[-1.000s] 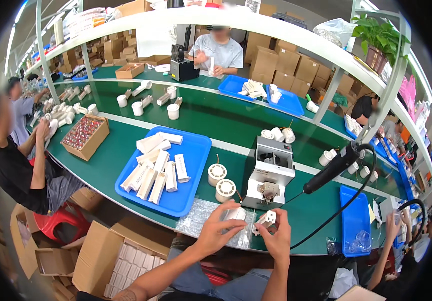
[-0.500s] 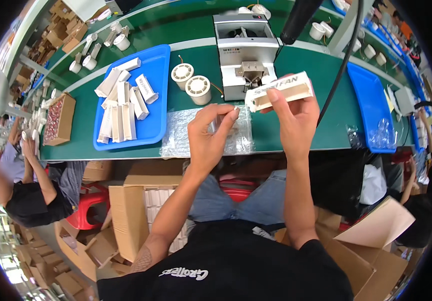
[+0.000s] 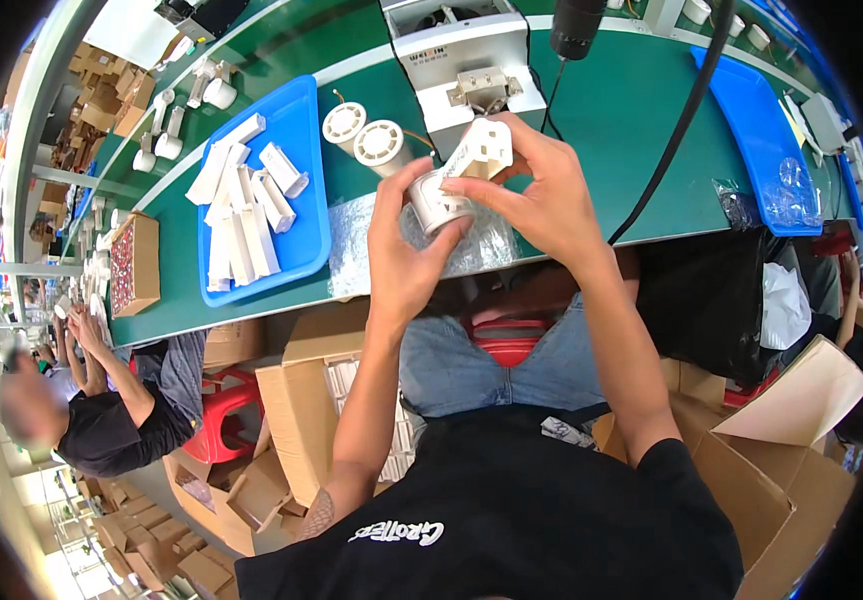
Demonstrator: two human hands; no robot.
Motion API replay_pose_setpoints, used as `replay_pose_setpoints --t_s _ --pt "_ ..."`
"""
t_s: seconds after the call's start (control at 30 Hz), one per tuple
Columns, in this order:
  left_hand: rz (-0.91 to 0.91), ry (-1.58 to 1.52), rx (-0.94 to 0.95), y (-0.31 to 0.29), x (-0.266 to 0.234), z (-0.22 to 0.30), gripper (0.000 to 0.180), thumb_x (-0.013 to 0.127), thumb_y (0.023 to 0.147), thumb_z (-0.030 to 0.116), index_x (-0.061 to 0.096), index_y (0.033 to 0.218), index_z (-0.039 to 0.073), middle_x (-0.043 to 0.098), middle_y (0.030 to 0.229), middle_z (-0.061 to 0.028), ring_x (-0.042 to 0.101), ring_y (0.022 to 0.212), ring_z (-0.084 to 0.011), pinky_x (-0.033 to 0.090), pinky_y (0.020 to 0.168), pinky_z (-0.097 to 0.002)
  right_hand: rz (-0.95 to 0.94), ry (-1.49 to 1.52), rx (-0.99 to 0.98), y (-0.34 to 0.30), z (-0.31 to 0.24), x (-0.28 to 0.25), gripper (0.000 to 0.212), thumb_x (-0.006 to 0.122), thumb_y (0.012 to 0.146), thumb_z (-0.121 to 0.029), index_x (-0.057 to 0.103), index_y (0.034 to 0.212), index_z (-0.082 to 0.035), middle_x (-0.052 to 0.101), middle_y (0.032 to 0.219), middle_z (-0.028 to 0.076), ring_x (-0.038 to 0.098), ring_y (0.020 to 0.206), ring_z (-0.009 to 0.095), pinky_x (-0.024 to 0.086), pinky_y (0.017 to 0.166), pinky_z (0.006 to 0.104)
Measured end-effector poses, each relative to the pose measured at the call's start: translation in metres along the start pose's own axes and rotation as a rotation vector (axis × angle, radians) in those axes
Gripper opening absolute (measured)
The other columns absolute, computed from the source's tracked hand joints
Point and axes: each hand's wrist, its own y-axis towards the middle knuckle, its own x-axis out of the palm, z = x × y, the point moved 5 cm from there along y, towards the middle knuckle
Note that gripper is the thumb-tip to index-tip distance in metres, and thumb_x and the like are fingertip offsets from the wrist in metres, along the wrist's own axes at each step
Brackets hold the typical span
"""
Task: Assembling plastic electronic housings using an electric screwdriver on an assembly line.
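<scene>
In my left hand [image 3: 401, 245] is a white round cylindrical fan part [image 3: 436, 205], gripped between the thumb and fingers. My right hand [image 3: 556, 195] pinches a white elongated handle piece [image 3: 483, 148], which stands tilted over the cylinder's top. The two white parts touch or overlap; whether they are joined I cannot tell. Just beyond my left hand stand two round white slotted fan parts [image 3: 379, 145] with short wires. Beneath both hands lies a clear bubble-wrap sheet [image 3: 351, 245]. A grey-white bench machine [image 3: 461, 75] is right behind the held parts.
At left, a blue tray [image 3: 306, 225] holds several white handle pieces. A carton of small red parts [image 3: 136, 265] stands farther left. A black cylindrical tool [image 3: 576, 30] hangs near the machine, beside a black cable [image 3: 686, 125]. Another blue tray [image 3: 761, 130] lies at right.
My left hand, earlier pinched near the bubble wrap, now holds the round fan part. My right hand has brought the handle piece left and turned it steeply over that part. The view has shifted.
</scene>
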Motion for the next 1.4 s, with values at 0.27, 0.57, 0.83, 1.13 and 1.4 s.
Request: replay_pose_setpoints --t_s 0.27,0.57,0.83,1.13,1.4 --pt "-0.059 -0.182 -0.027 0.003 0.0 -0.011 0.071 0.089 0.079 -0.001 0.06 0.144 0.006 0.063 0.135 -0.0095 0.065 0.122 -0.0223 0.055 0.101 -0.0371 -0.153 -0.147 -0.257 0.012 -0.005 0.009 0.046 0.091 0.084 -0.021 0.071 0.122 -0.003 0.073 0.107 0.009 0.071 0.089 0.026 0.06 0.076 0.0344" --pt "-0.067 -0.255 -0.052 0.005 0.001 -0.013 0.074 0.087 0.078 -0.003 0.061 0.146 0.007 0.062 0.135 -0.0085 0.066 0.121 -0.0215 0.055 0.101 -0.0367 -0.178 -0.141 -0.331 0.015 -0.001 0.008 0.045 0.09 0.084 -0.019 0.071 0.122 -0.004 0.073 0.111 0.009 0.072 0.092 0.028 0.061 0.078 0.0348" --pt "-0.05 -0.282 -0.071 0.004 0.002 -0.012 0.073 0.087 0.078 -0.005 0.061 0.145 0.006 0.062 0.135 -0.0077 0.065 0.122 -0.0205 0.055 0.102 -0.0365 -0.202 -0.147 -0.329 0.017 -0.002 0.01 0.045 0.09 0.083 -0.021 0.071 0.12 -0.004 0.073 0.108 0.011 0.073 0.092 0.03 0.059 0.077 0.0359" --pt "0.004 -0.077 -0.033 0.003 -0.006 -0.013 0.067 0.096 0.071 0.005 0.07 0.134 0.005 0.066 0.127 -0.0085 0.067 0.114 -0.0219 0.055 0.096 -0.0358 -0.239 -0.188 -0.14 0.017 0.003 0.011 0.045 0.093 0.08 -0.016 0.072 0.117 -0.001 0.075 0.106 0.009 0.073 0.091 0.024 0.058 0.08 0.0341" --pt "0.072 -0.163 -0.052 0.008 0.002 -0.013 0.062 0.096 0.074 0.005 0.07 0.129 0.002 0.066 0.123 -0.0099 0.068 0.112 -0.0214 0.058 0.091 -0.0347 0.26 -0.288 -0.388 -0.033 -0.024 -0.008 0.02 0.075 0.089 -0.004 0.074 0.109 -0.002 0.071 0.092 0.009 0.067 0.067 0.024 0.053 0.058 0.0308"
